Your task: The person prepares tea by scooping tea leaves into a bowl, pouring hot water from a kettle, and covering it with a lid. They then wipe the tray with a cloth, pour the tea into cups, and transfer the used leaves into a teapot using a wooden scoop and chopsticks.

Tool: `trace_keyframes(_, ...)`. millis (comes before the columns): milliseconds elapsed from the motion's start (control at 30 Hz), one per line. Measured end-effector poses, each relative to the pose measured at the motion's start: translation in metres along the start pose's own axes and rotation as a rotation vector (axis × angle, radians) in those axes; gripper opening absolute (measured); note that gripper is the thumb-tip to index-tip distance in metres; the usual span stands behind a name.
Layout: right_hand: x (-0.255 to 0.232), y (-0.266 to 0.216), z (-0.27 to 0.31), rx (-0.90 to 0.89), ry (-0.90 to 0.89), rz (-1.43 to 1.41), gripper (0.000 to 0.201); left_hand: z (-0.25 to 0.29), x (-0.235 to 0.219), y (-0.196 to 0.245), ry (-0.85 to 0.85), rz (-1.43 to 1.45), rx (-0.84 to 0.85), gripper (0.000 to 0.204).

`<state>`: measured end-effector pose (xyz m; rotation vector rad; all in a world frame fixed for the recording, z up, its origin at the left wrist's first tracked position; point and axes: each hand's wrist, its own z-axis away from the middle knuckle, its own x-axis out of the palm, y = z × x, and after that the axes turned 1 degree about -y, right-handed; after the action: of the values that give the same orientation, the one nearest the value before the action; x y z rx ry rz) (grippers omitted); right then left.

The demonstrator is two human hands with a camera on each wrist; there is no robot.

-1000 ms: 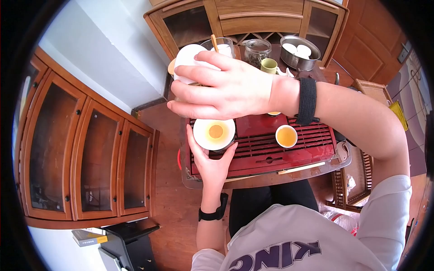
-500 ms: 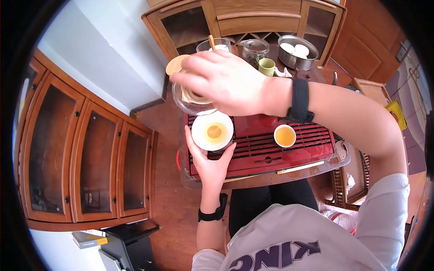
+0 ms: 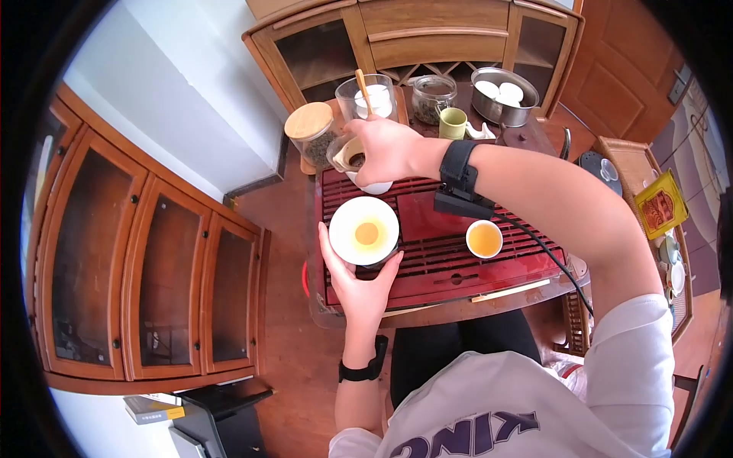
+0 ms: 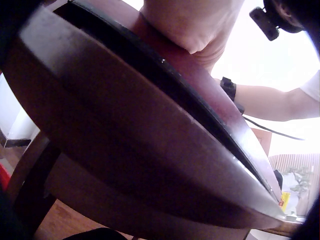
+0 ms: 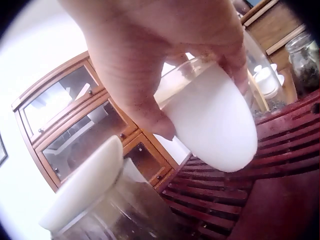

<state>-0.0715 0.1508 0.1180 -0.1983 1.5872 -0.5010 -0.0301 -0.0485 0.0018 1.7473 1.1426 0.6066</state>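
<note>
My left hand (image 3: pixel 359 286) grips round a glass pitcher (image 5: pixel 140 205), seen at the lower left of the right wrist view. On it sits a white round strainer (image 3: pixel 343 217) with a tan middle. Beyond it, my right hand (image 3: pixel 385 149) holds a white tea bowl (image 5: pixel 215 120) from above, low over the red slatted tea tray (image 3: pixel 435 286). Dark tea leaves (image 3: pixel 356 161) show inside the bowl. In the left wrist view only the base of my left hand (image 4: pixel 185 25) shows, above the tray's edge; its fingers are hidden there.
A small cup of amber tea (image 3: pixel 484 239) stands on the tray's right. Behind are a wooden-lidded jar (image 3: pixel 311 126), a glass bowl with a wooden handle (image 3: pixel 365 95), another jar (image 3: pixel 434 99), a green cup (image 3: pixel 453 122) and a metal pot (image 3: pixel 504 95). A cable (image 3: pixel 546 256) hangs beneath my right forearm.
My right hand has turned the tea bowl from tipped, underside showing, to more upright, and lowered it behind the strainer. The wooden-lidded jar has come into fuller view. My left hand keeps its grip.
</note>
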Motion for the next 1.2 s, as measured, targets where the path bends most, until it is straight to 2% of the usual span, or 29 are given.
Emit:
trace_keyframes(233, 0.009, 0.003, 0.001, -0.03, 0.039, -0.038, 0.086, 0.0, 0.0, 0.0, -0.005, 0.009, -0.007, 0.113)
trace_keyframes(400, 0.006, 0.002, 0.007, -0.053, -0.025, -0.02, 0.096, 0.0, 0.0, -0.001, 0.003, 0.007, -0.011, 0.113)
trace_keyframes(533, -0.009, -0.001, 0.017, -0.089, -0.081, 0.036, 0.097, 0.0, -0.001, -0.004, 0.006, 0.001, 0.024, 0.113)
trace_keyframes(633, -0.04, -0.002, 0.023, -0.123, -0.151, 0.134, 0.086, 0.0, 0.0, -0.002, 0.009, -0.004, 0.013, 0.113)
trace_keyframes(667, -0.05, -0.002, 0.029, -0.175, -0.105, 0.109, 0.08, 0.001, 0.0, -0.001, 0.007, 0.0, 0.01, 0.113)
trace_keyframes(733, -0.071, -0.003, 0.044, -0.14, -0.061, 0.092, 0.072, 0.0, 0.0, 0.001, 0.019, -0.043, -0.005, 0.112)
trace_keyframes(867, -0.073, 0.014, 0.097, -0.434, 0.446, -0.012, 0.06, 0.001, 0.002, 0.004, 0.043, -0.014, -0.024, 0.112)
trace_keyframes(933, -0.068, 0.018, 0.128, -0.425, 0.475, -0.214, 0.056, 0.001, 0.002, 0.002, 0.031, 0.023, -0.012, 0.112)
trace_keyframes(1000, -0.059, 0.015, 0.157, -0.316, 0.443, -0.592, 0.055, 0.002, -0.001, -0.004, 0.017, 0.051, -0.01, 0.112)
trace_keyframes(1033, -0.059, 0.012, 0.17, -0.247, 0.439, -0.65, 0.058, 0.001, -0.001, -0.002, 0.012, 0.069, 0.004, 0.111)
trace_keyframes(1067, -0.057, 0.016, 0.178, -0.25, 0.434, -0.72, 0.062, 0.001, -0.001, 0.0, 0.04, 0.072, 0.002, 0.111)
trace_keyframes(1133, -0.044, 0.02, 0.191, -0.262, 0.479, -0.785, 0.064, -0.001, -0.003, 0.004, -0.009, 0.126, -0.071, 0.109)
trace_keyframes(1200, -0.029, 0.028, 0.197, -0.317, 0.492, -0.725, 0.067, -0.002, -0.002, 0.009, 0.025, 0.15, -0.099, 0.105)
